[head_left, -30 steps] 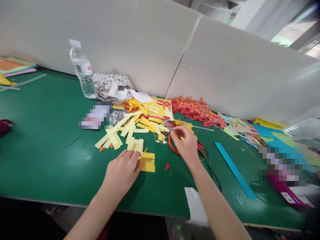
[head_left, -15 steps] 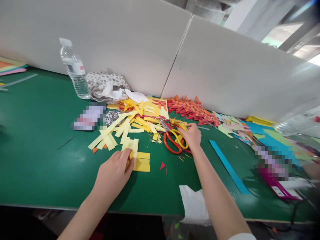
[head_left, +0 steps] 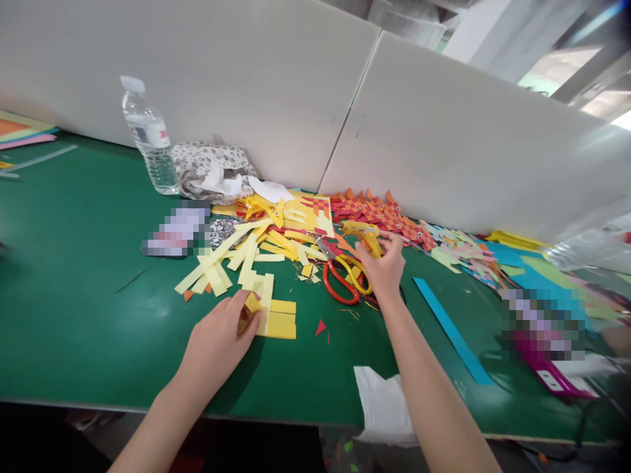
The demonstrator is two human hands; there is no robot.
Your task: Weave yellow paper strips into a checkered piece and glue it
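Observation:
My left hand (head_left: 219, 336) rests on the green table (head_left: 73, 309) and pinches a corner of a folded yellow paper piece (head_left: 277, 319). Just beyond it lies a heap of pale yellow paper strips (head_left: 236, 256). My right hand (head_left: 385, 268) is closed round a yellow tool (head_left: 361, 230) that looks like a glue gun, lifted slightly off the table. Scissors with red and yellow handles (head_left: 341, 279) lie just left of that hand.
A water bottle (head_left: 150, 143) and a patterned cloth (head_left: 210, 164) stand by the white partition. Woven orange-red paper fish (head_left: 382, 213) and pastel ones (head_left: 461, 253) line the back. A blue strip (head_left: 451, 328) and white tissue (head_left: 384, 404) lie at the front right.
My right hand has left the scissors on the table, moved to the right and back, and closed on the yellow tool. My left hand has lifted a corner of the yellow piece.

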